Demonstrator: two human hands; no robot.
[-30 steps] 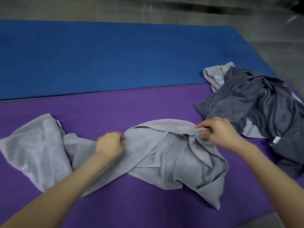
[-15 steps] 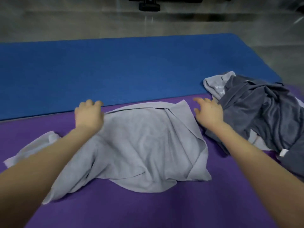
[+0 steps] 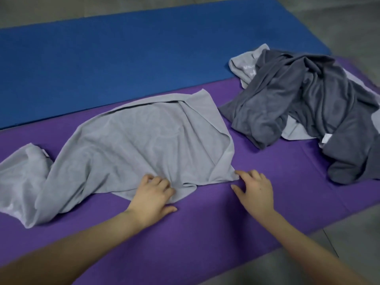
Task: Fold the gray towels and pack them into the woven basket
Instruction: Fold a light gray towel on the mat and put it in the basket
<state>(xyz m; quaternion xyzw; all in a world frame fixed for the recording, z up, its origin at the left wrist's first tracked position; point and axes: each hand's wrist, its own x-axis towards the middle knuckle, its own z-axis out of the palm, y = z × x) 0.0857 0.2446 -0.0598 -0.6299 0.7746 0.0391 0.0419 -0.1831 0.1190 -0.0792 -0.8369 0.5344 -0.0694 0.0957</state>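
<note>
A light gray towel (image 3: 144, 145) lies spread and wrinkled across the purple mat (image 3: 205, 227). My left hand (image 3: 153, 194) rests on its near edge, fingers bent down onto the bunched fabric and thumb out on the mat. My right hand (image 3: 255, 188) lies flat on the mat with spread fingers, its fingertips touching the towel's near right corner. A heap of dark gray towels (image 3: 304, 103) sits at the right of the mat, with another light gray towel (image 3: 244, 62) partly under it. No woven basket is in view.
A blue mat (image 3: 123, 58) lies beyond the purple one. Gray concrete floor (image 3: 349, 233) shows at the near right and past the mats.
The towel was flung open away from me and now lies spread. Both hands came back from its far edge to its near edge.
</note>
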